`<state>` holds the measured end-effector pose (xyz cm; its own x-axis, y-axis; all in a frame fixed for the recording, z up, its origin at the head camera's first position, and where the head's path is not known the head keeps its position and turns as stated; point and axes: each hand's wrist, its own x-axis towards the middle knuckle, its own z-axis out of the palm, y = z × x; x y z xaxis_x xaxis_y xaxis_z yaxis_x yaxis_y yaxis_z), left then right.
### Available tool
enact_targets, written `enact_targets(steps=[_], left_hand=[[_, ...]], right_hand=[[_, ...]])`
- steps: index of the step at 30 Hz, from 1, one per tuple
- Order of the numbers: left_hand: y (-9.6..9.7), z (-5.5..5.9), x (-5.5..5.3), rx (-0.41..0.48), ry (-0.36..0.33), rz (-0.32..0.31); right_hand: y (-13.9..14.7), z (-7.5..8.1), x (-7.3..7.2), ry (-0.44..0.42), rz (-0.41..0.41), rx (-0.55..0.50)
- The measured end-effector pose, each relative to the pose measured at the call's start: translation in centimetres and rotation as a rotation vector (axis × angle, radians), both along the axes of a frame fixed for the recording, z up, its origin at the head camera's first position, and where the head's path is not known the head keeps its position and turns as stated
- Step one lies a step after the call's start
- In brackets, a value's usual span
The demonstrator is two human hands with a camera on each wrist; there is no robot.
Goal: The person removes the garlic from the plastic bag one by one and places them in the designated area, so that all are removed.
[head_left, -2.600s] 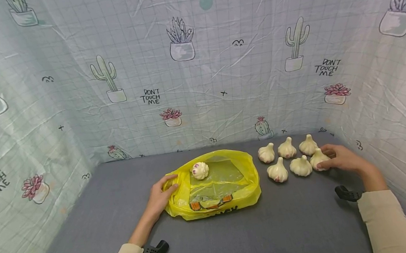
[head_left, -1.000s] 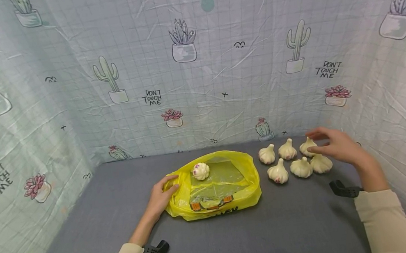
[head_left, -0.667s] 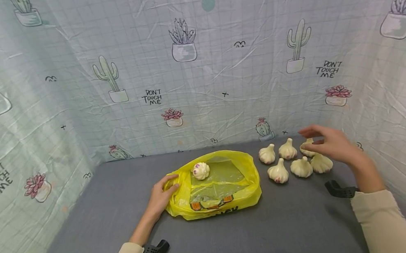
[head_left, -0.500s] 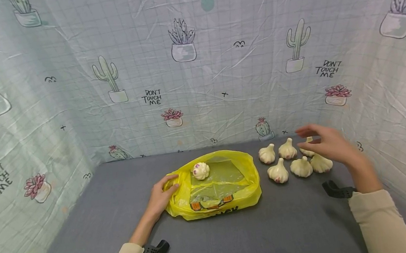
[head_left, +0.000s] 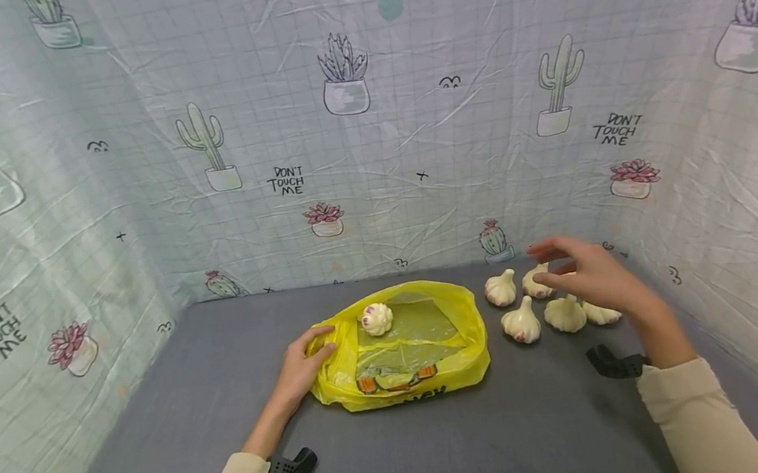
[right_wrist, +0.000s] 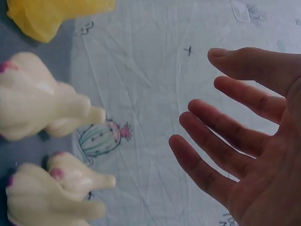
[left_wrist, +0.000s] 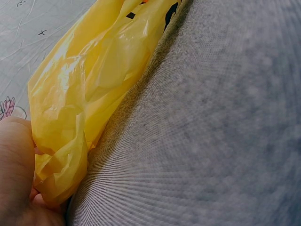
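Observation:
A yellow plastic bag (head_left: 471, 372) lies on the table with its mouth held wide. One garlic bulb (head_left: 377, 319) with purple marks sits inside, toward the left. My left hand (head_left: 301, 366) grips the bag's left edge; in the left wrist view the gathered plastic (left_wrist: 66, 117) passes between thumb and fingers. To the right of the bag, several garlic bulbs (head_left: 520, 322) stand in two rows. Above the back row hovers my right hand (head_left: 587, 272), fingers spread and holding nothing. It partly covers the back right bulbs. The right wrist view shows its fingers apart from the nearby bulbs (right_wrist: 28, 99).
A grey cloth covers the table (head_left: 409, 457). Curtains printed with cacti (head_left: 560, 79) enclose the back and both sides, close behind the bulbs. Each wrist wears a black camera mount (head_left: 617, 362).
My right hand has let go of the front right bulb, lifted, and moved left over the back row. My left hand keeps its grip on the bag. The bulbs stay in place.

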<state>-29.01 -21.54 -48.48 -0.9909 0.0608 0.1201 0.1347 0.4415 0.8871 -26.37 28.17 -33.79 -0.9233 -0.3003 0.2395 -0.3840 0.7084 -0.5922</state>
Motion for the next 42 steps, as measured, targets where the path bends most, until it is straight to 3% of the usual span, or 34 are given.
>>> enact_targets(steps=[8,22,34,42], left_hand=[[0.1,0.2,0.0,0.007,-0.011,-0.002],[0.0,0.3,0.2,0.020,0.004,-0.006],[0.2,0.5,0.3,0.012,-0.001,0.006],[0.1,0.2,0.2,0.001,-0.009,0.002]], right_hand=[[-2.2,0.0,-0.1,-0.001,0.064,-0.008],[-7.8,0.7,-1.9,0.037,0.230,0.074],[-12.6,2.0,-3.8,-0.024,0.335,0.156],[-15.7,1.9,-5.5,-0.085,0.396,0.234]])
